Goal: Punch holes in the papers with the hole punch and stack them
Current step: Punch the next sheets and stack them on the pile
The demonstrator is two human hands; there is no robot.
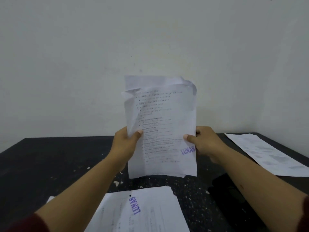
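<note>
I hold a sheaf of printed papers [160, 128] upright above the black table [50, 164], bottom edge just over its surface. The top corners curl, and a purple LUNAS stamp sits at the lower right. My left hand [127, 143] grips the left edge, thumb on the front. My right hand [205, 141] grips the right edge the same way. A stack of papers [142, 211] lies flat near me, with a punched hole by its LUNAS stamp. A black hole punch [225, 190] sits under my right forearm, partly hidden.
More printed sheets [267, 154] lie at the right end of the table, reaching its edge. White paper specks dot the tabletop. A pale wall stands right behind the table.
</note>
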